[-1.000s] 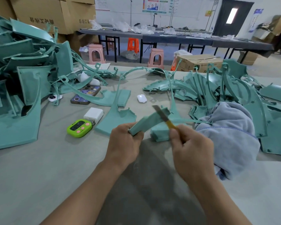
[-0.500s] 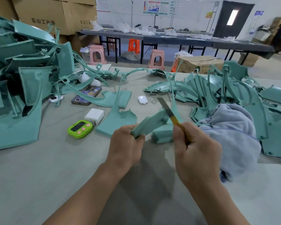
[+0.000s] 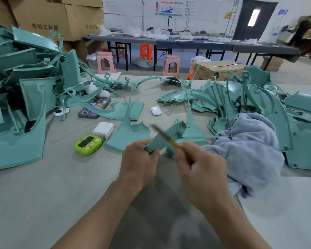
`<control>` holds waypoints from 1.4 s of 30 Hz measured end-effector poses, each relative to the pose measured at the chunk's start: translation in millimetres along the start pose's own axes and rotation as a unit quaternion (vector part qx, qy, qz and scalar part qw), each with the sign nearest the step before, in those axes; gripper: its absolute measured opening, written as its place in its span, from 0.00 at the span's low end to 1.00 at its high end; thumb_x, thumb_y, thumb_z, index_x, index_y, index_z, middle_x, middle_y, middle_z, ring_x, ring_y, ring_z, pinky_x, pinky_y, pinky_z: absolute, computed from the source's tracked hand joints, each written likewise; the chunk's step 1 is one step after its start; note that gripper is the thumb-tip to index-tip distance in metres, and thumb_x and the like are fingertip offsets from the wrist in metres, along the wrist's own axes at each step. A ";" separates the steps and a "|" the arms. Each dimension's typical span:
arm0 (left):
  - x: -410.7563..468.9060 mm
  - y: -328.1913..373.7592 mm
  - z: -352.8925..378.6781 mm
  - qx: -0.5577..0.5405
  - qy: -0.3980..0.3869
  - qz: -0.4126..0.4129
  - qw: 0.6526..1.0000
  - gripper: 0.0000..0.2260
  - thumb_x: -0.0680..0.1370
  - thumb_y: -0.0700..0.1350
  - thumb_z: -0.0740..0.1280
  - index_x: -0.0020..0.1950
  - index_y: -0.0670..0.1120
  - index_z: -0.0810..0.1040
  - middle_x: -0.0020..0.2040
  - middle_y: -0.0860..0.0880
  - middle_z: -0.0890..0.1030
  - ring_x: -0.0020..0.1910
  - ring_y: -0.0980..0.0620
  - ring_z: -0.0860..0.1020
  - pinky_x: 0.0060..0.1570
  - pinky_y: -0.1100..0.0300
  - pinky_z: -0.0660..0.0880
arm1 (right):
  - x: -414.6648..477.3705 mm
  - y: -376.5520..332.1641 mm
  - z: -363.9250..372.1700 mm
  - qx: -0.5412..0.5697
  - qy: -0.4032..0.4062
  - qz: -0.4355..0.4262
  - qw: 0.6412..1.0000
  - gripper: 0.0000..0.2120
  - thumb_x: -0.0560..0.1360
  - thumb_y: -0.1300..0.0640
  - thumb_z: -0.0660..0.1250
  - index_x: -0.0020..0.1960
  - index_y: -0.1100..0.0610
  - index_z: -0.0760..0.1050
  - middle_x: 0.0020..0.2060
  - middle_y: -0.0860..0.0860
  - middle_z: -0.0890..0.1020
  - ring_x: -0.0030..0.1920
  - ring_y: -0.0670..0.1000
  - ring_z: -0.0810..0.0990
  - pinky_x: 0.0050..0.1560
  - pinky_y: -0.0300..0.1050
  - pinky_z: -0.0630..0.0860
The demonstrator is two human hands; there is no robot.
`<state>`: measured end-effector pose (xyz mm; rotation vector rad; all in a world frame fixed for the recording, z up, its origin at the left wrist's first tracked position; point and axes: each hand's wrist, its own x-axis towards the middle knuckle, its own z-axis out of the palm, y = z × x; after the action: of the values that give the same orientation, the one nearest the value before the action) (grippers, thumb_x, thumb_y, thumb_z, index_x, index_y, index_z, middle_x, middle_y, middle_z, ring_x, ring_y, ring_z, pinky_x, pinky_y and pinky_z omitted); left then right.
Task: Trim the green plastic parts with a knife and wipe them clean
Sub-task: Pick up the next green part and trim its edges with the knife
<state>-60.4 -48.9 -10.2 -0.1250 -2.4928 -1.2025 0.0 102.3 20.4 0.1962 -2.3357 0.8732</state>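
Note:
My left hand [image 3: 139, 164] grips the near end of a green plastic part [image 3: 172, 133], holding it up above the table. A knife [image 3: 164, 135] with a dark blade and yellowish handle is gripped in my right hand [image 3: 203, 169]; its blurred blade lies across the part's upper edge, pointing up and left. A light blue cloth [image 3: 248, 150] lies bunched on the table just right of my right hand. More green parts are heaped at the left [image 3: 25, 97] and at the back right [image 3: 241, 101].
On the grey table [image 3: 52, 194] lie a green timer [image 3: 88, 145], a white charger [image 3: 104, 129], a phone [image 3: 94, 107] and a white earbud case [image 3: 156, 110]. A flat green part [image 3: 127, 135] rests just beyond my hands. Cardboard boxes, stools and long tables stand behind.
The knife blade has swept left and down along the part's edge, from upright near the part's right end to across it. My left hand keeps its grip.

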 end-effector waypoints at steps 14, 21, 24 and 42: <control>12.1 5.0 -28.4 -0.467 -0.087 -0.156 0.866 0.12 0.63 0.40 0.72 0.43 0.51 0.88 0.43 0.47 0.86 0.40 0.46 0.82 0.36 0.54 0.74 | 18.5 27.6 -17.4 -0.083 -0.062 0.051 0.993 0.07 0.77 0.56 0.73 0.41 0.48 0.84 0.56 0.39 0.84 0.63 0.46 0.76 0.76 0.48 0.52; 14.3 6.2 -23.0 -0.658 -0.087 -0.231 0.711 0.19 0.71 0.50 0.71 0.61 0.46 0.82 0.57 0.45 0.85 0.51 0.47 0.85 0.47 0.53 0.82 | 8.0 1.2 -9.1 -0.137 0.046 0.113 0.983 0.08 0.77 0.52 0.70 0.39 0.50 0.81 0.27 0.48 0.79 0.31 0.49 0.65 0.39 0.46 0.61; 10.4 6.3 -23.2 -0.644 -0.210 -0.132 0.723 0.21 0.80 0.51 0.62 0.72 0.47 0.75 0.71 0.47 0.77 0.70 0.48 0.75 0.67 0.47 0.73 | 3.4 -4.8 -1.5 -0.100 0.046 0.137 0.984 0.08 0.79 0.49 0.65 0.44 0.49 0.80 0.29 0.50 0.79 0.35 0.59 0.75 0.34 0.49 0.67; 2.9 9.7 -2.0 -0.254 -0.018 -0.160 0.954 0.19 0.64 0.47 0.67 0.55 0.56 0.80 0.41 0.55 0.86 0.40 0.54 0.84 0.42 0.56 0.82 | 1.1 1.0 11.2 0.432 -0.133 0.418 0.788 0.17 0.84 0.62 0.62 0.42 0.62 0.85 0.44 0.59 0.88 0.47 0.57 0.88 0.53 0.49 0.84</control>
<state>-60.2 -44.5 -0.8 0.1338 -2.2292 -1.9746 -6.9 96.1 14.0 -0.4247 -2.0269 2.4689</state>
